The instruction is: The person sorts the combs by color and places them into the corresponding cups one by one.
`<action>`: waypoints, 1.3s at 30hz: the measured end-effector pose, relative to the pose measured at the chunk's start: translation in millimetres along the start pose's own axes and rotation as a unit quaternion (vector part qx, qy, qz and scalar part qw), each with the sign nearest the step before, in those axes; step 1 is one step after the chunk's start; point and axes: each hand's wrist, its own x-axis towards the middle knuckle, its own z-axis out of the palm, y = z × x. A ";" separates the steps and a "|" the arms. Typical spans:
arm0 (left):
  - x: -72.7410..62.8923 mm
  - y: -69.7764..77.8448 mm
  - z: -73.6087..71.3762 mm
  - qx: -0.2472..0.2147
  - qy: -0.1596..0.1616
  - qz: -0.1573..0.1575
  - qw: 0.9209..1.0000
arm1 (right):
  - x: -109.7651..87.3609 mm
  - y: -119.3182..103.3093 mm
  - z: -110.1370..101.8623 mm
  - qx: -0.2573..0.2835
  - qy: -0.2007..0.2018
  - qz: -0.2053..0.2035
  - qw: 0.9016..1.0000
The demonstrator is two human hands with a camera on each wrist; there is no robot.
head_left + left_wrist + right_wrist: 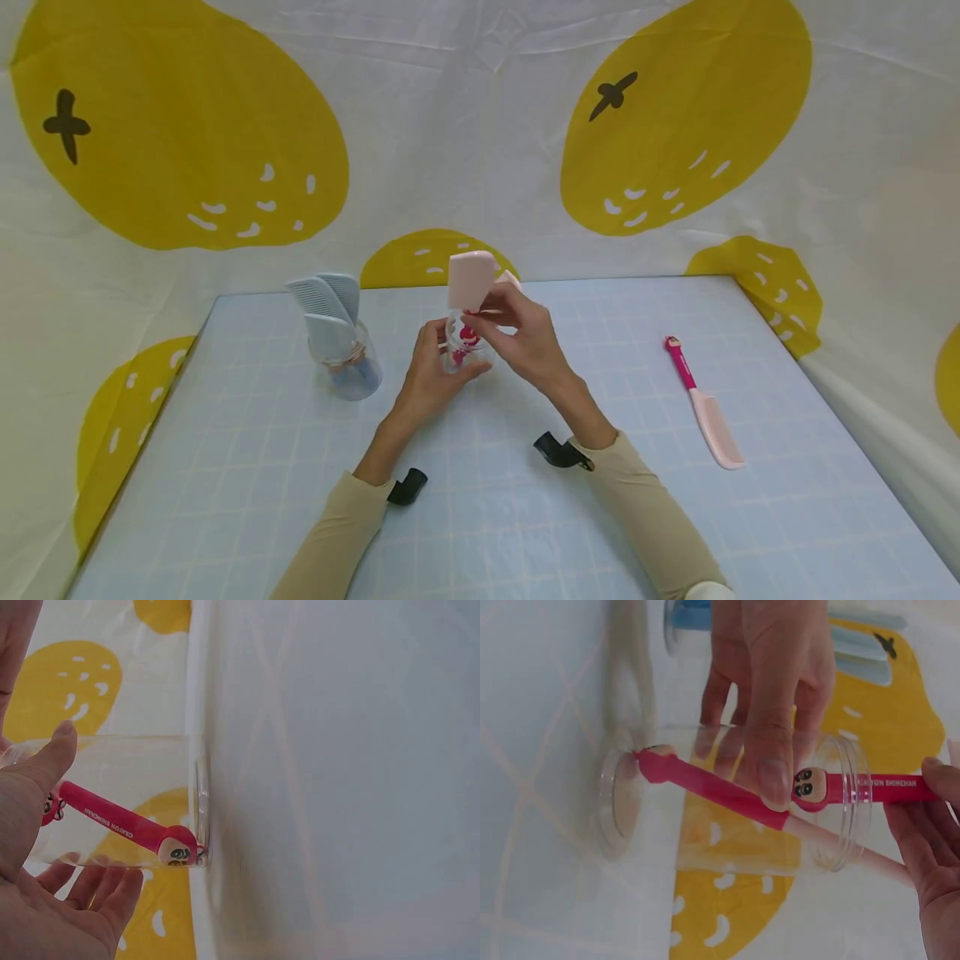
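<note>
My left hand (pixel 429 377) grips a clear jar (pixel 731 859) round its side; the jar stands upright on the table. Above its mouth, my right hand (pixel 527 337) pinches a pale pink comb (pixel 471 282) by its dark pink handle (pixel 892 787). The cartoon-head end of that handle points down and is just inside the rim. Another pink comb (pixel 724 796) leans within the jar, its head end at the bottom, as the left wrist view also shows. In the head view, the right hand partly hides this second comb's blade.
To the left stands a second clear jar (pixel 360 382) holding several light blue combs (pixel 327 304). A pink comb (pixel 712 421) lies on the right of the blue checked table (pixel 495 517). Behind the table hangs a white cloth (pixel 450 125) with yellow fruit prints.
</note>
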 end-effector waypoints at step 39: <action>1.5 -2.8 -0.4 0.000 0.005 0.030 1.000 | -5.9 -11.0 25.4 -0.152 -0.015 0.069 0.986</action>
